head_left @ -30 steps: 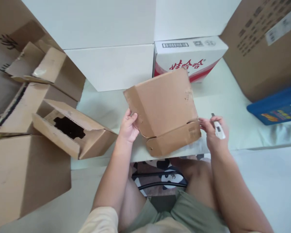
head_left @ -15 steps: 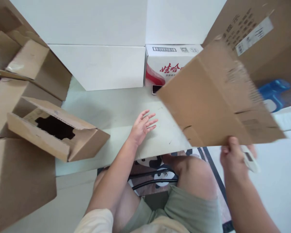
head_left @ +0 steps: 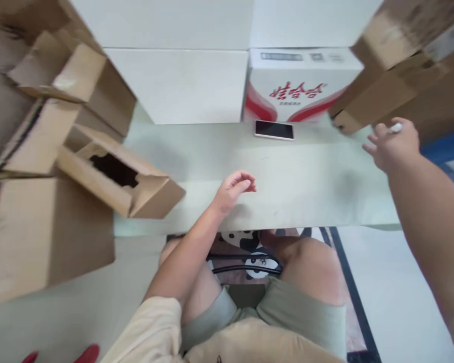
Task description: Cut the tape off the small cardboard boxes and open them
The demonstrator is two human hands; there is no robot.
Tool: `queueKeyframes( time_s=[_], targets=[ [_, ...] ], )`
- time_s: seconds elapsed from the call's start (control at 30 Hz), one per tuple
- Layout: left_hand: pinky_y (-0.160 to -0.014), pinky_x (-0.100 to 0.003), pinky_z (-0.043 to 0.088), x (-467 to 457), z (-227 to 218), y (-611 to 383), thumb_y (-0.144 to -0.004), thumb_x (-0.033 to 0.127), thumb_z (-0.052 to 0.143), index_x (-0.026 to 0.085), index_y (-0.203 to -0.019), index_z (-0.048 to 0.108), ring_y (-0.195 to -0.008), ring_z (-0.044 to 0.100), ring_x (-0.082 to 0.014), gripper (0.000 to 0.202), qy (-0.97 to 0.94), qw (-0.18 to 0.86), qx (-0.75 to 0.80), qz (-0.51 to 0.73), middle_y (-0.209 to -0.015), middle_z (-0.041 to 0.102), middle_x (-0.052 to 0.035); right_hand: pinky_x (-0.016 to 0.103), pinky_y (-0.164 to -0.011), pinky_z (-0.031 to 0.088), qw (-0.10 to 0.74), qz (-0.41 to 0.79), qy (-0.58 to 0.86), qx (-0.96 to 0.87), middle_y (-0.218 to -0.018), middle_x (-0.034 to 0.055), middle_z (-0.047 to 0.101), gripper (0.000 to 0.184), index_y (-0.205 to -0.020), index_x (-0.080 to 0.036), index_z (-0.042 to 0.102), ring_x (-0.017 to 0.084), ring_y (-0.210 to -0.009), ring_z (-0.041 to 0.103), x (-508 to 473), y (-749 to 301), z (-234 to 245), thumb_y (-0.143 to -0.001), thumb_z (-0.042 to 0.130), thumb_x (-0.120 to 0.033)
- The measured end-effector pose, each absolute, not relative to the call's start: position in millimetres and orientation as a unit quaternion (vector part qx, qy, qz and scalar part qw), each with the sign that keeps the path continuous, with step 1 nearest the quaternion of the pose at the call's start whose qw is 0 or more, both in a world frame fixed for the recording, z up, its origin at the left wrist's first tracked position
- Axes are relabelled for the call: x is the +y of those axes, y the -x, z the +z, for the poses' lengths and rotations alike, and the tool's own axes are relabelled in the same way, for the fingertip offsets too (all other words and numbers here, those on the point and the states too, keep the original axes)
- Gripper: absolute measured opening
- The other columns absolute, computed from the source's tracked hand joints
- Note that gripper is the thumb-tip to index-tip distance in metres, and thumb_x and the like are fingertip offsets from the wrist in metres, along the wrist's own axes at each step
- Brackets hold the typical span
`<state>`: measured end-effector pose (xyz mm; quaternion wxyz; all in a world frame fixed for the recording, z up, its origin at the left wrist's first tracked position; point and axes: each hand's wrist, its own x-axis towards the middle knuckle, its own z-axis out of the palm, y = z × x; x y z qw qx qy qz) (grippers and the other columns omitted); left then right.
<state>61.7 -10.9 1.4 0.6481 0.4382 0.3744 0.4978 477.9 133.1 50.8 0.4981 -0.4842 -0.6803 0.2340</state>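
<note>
My left hand (head_left: 235,191) hovers over the pale tabletop (head_left: 212,166), its fingers loosely curled and holding nothing. At the right, my right hand (head_left: 397,146) reaches forward with some fingers spread. A small white tool (head_left: 395,128) is tucked in that hand; only its tip shows, so its kind is unclear. Just beyond the right fingers, a piece of folded brown cardboard (head_left: 382,98) rests against the larger brown boxes, apart from the hand. An open brown carton (head_left: 155,194) lies tilted on the left side of the table, its inside dark.
Stacked brown boxes (head_left: 79,222) line the left. White boxes (head_left: 181,85) form a wall at the back, beside a white-and-red printed box (head_left: 298,91). In front of that lies a phone (head_left: 274,130). A blue object (head_left: 452,154) is at the right edge.
My right hand has moved forward and let go of the cardboard, which now sits at the right back. My left hand's spread fingers have curled. The view has shifted to the right.
</note>
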Motion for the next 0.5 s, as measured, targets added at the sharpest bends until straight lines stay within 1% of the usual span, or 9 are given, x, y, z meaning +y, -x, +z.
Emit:
queueKeyframes(
  time_s=[0.07,0.1,0.17,0.23,0.3,0.37,0.4,0.43,0.5],
  targets=[
    [-0.083,-0.036,0.057,-29.9,21.2,-45.2,-0.088,0.043,0.069,0.021,-0.092,0.066,-0.082,0.068,-0.0176,0.023,-0.522,0.556,0.385,0.52,-0.084,0.069,-0.0036,0.032,-0.057,0.053,0.534,0.252,0.497,-0.636,-0.065,-0.0106,0.043,0.06,-0.082,-0.031,0.032,0.009,-0.054,0.046,120.7,-442.5,23.5,-0.073,0.084,-0.06],
    [-0.084,-0.036,0.057,-40.5,33.0,-34.3,-0.093,0.042,0.064,0.021,-0.095,0.067,-0.086,0.068,-0.0181,0.021,-0.563,0.482,0.402,0.538,-0.089,0.07,-0.0044,0.034,-0.056,0.053,0.539,0.274,0.508,-0.614,-0.068,-0.0079,0.052,0.055,-0.084,-0.031,0.038,0.013,-0.057,0.054,105.7,-423.1,8.2,-0.074,0.085,-0.057],
    [-0.093,-0.039,0.056,-61.9,55.8,-7.9,-0.096,0.039,0.062,0.024,-0.097,0.069,-0.098,0.067,-0.0204,0.017,-0.62,0.266,0.453,0.582,-0.098,0.069,-0.0054,0.039,-0.063,0.058,0.571,0.308,0.574,-0.501,-0.078,-0.0017,0.066,0.045,-0.089,-0.032,0.047,0.021,-0.072,0.069,67.2,-384.5,-20.5,-0.076,0.085,-0.053],
    [-0.102,-0.045,0.054,-80.1,70.9,23.8,-0.094,0.035,0.067,0.026,-0.098,0.071,-0.109,0.065,-0.0244,0.011,-0.611,0.056,0.545,0.572,-0.108,0.065,-0.0072,0.041,-0.067,0.06,0.572,0.343,0.569,-0.481,-0.085,0.0017,0.072,0.041,-0.094,-0.032,0.049,0.024,-0.079,0.074,29.5,-347.2,-40.9,-0.079,0.082,-0.051],
    [-0.115,-0.054,0.046,-91.4,74.1,58.4,-0.083,0.031,0.079,0.027,-0.102,0.074,-0.133,0.054,-0.0336,0.02,-0.541,-0.063,0.671,0.504,-0.132,0.056,-0.011,0.041,-0.07,0.062,0.567,0.373,0.564,-0.47,-0.092,0.0032,0.076,0.038,-0.098,-0.031,0.051,0.023,-0.083,0.077,2.7,-312.8,-49.2,-0.081,0.079,-0.05],
    [-0.12,-0.064,0.039,-95.1,67.4,90.7,-0.071,0.033,0.089,0.025,-0.095,0.074,-0.15,0.036,-0.0463,0.029,-0.494,-0.05,0.76,0.42,-0.149,0.045,-0.012,0.041,-0.076,0.063,0.541,0.407,0.577,-0.458,-0.099,0.004,0.078,0.038,-0.101,-0.028,0.051,0.022,-0.087,0.078,-10.7,-285.3,-47.4,-0.081,0.075,-0.049],
    [-0.117,-0.066,0.04,-95.2,62.3,103.8,-0.066,0.034,0.092,0.023,-0.087,0.072,-0.15,0.035,-0.0498,0.031,-0.489,-0.008,0.784,0.383,-0.15,0.043,-0.0122,0.041,-0.078,0.063,0.526,0.419,0.577,-0.463,-0.101,0.0044,0.078,0.038,-0.102,-0.028,0.052,0.021,-0.088,0.079,-13.6,-275.4,-44.4,-0.081,0.075,-0.049],
    [-0.113,-0.066,0.045,-94.8,57.2,113.8,-0.065,0.033,0.092,0.023,-0.085,0.07,-0.146,0.041,-0.0489,0.032,-0.49,0.032,0.795,0.358,-0.15,0.043,-0.0126,0.042,-0.08,0.063,0.515,0.426,0.578,-0.469,-0.103,0.0048,0.078,0.038,-0.102,-0.027,0.052,0.021,-0.089,0.079,-14.8,-268.1,-40.9,-0.08,0.074,-0.049],
    [-0.106,-0.059,0.052,-94.1,49.4,123.0,-0.073,0.024,0.083,0.025,-0.087,0.062,-0.134,0.055,-0.0384,0.026,-0.501,0.043,0.789,0.353,-0.141,0.049,-0.0118,0.043,-0.081,0.062,0.502,0.427,0.574,-0.486,-0.105,0.0057,0.079,0.037,-0.101,-0.027,0.052,0.022,-0.09,0.079,-15.5,-259.7,-33.8,-0.08,0.073,-0.048]
  ],
)
